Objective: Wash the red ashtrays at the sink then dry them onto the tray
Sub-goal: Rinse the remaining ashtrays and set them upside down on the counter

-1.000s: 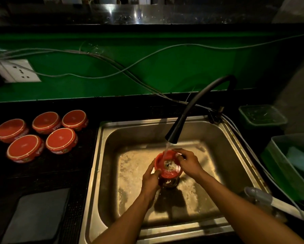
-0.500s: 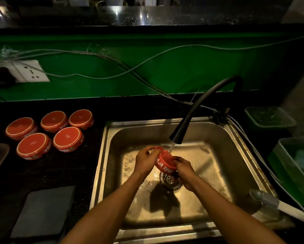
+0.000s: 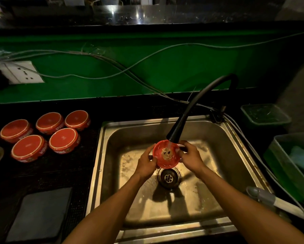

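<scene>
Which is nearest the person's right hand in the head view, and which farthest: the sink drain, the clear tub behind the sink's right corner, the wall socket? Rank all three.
From the right hand:
1. Sink drain, just below and left of it.
2. Clear tub, up and right on the counter.
3. Wall socket, far left on the green wall.

Single head-worn wide-angle view, looking forward and steeply down from close above the sink (image 3: 101,173) at frame centre, with the counter (image 3: 42,173) at left, the green wall (image 3: 165,67) across the top, and both forearms entering from the lower edge.
</scene>
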